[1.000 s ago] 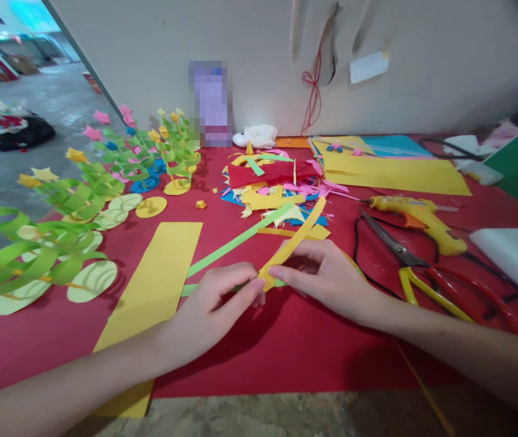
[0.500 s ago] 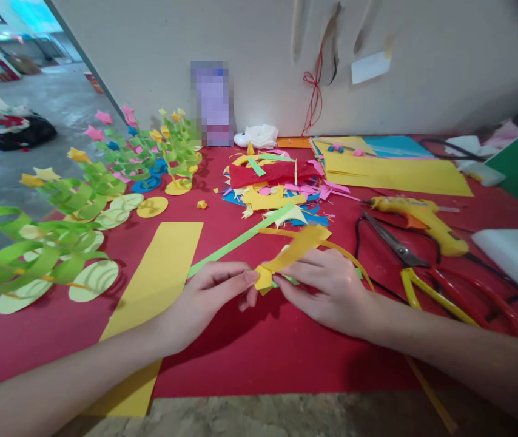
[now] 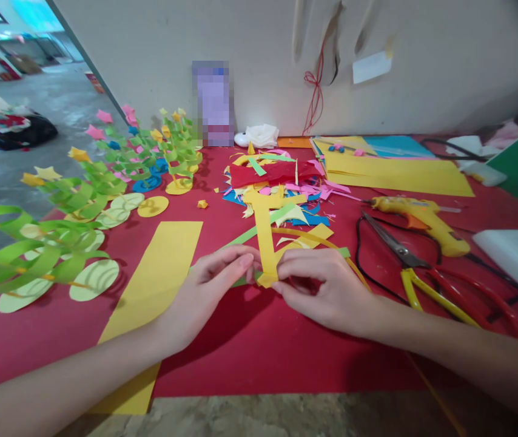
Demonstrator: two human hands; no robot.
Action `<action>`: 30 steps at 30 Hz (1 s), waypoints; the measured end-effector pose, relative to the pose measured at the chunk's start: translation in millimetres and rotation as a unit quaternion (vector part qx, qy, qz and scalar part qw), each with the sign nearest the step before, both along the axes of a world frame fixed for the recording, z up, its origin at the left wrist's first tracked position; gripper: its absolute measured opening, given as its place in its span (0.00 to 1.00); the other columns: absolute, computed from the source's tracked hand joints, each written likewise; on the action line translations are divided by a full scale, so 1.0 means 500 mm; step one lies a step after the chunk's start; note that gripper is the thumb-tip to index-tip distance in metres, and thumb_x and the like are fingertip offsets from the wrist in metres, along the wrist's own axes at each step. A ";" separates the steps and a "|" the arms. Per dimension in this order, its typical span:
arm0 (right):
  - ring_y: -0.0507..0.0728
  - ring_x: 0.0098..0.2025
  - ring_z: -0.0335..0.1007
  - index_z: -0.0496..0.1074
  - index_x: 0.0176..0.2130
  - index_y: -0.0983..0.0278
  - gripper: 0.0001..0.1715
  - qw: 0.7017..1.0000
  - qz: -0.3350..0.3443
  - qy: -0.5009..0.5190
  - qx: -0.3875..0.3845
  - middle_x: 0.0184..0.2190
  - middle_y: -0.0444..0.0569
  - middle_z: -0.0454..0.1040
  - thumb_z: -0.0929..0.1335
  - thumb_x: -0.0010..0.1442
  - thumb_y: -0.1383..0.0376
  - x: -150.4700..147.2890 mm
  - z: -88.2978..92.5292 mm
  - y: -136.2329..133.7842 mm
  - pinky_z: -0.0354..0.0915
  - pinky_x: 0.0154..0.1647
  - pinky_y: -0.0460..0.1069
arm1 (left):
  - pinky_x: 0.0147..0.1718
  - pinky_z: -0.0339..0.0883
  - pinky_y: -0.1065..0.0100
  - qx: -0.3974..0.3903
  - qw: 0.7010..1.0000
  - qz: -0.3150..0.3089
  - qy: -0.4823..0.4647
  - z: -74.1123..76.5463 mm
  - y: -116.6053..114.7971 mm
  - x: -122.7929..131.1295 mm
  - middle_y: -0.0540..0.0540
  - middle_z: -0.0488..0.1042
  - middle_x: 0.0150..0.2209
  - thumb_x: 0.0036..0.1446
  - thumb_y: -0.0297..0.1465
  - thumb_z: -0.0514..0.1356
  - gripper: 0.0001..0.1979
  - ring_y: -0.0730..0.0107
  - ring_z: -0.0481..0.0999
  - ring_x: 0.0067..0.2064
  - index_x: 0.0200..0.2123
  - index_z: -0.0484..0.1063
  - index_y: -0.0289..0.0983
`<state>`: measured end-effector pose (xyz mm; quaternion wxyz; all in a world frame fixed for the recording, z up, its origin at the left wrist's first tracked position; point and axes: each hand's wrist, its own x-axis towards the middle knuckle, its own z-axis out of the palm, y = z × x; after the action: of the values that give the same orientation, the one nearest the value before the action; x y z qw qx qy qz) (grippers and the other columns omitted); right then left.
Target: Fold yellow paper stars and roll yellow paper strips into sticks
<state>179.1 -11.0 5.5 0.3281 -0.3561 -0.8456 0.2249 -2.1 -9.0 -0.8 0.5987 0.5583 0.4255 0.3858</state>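
Note:
A yellow paper strip (image 3: pixel 264 240) stands up between my hands, its lower end folded into a small flat knot. My right hand (image 3: pixel 327 288) pinches that knot from the right between thumb and fingers. On the other side, my left hand (image 3: pixel 222 282) is closed, its blurred fingertips at the knot's left edge while the thumb sits slightly apart from the paper. Under and behind the hands lie a green paper strip (image 3: pixel 250 233) and a narrow orange-yellow strip (image 3: pixel 304 232). A wide yellow paper sheet (image 3: pixel 168 261) lies beside my left forearm.
Paper scraps (image 3: pixel 277 176) are heaped behind my hands. Green paper plants with star tops (image 3: pixel 81 182) stand at the left. Scissors (image 3: pixel 404 252), a yellow glue gun (image 3: pixel 427 218) and a white block (image 3: pixel 514 255) lie right. Colored sheets (image 3: pixel 395 173) lie at the back.
The strip's free end has swung from pointing right to pointing up and away. My right hand has shifted its pinch to the knot; my left thumb has come off the paper.

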 end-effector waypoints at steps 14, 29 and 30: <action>0.48 0.24 0.61 0.72 0.28 0.71 0.09 0.989 -0.027 0.062 -0.130 0.24 0.48 0.70 0.64 0.54 0.70 0.000 0.008 0.010 0.58 0.23 0.43 | 0.30 0.68 0.78 -0.004 0.998 0.043 0.051 0.001 0.002 -0.002 0.53 0.78 0.27 0.46 0.29 0.63 0.02 0.75 0.74 0.29 0.27 0.75 0.38; 0.45 0.16 0.55 0.66 0.22 0.68 0.07 0.898 0.041 0.132 -0.419 0.16 0.41 0.64 0.63 0.50 0.71 -0.002 0.009 0.016 0.52 0.16 0.41 | 0.29 0.68 0.81 0.037 0.996 0.035 0.079 0.013 -0.003 -0.001 0.54 0.76 0.27 0.46 0.26 0.63 0.04 0.78 0.74 0.28 0.27 0.74 0.40; 0.44 0.15 0.54 0.66 0.22 0.67 0.08 0.884 0.045 0.146 -0.442 0.16 0.40 0.64 0.63 0.51 0.70 -0.002 0.008 0.017 0.51 0.15 0.41 | 0.30 0.68 0.81 0.054 0.995 0.032 0.075 0.013 -0.003 -0.002 0.54 0.76 0.28 0.47 0.25 0.62 0.05 0.78 0.74 0.30 0.28 0.75 0.41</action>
<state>178.2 -2.4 9.4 0.2460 -0.3889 -0.6162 0.6392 -2.8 -10.7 5.9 0.5212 0.6038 0.4652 0.3840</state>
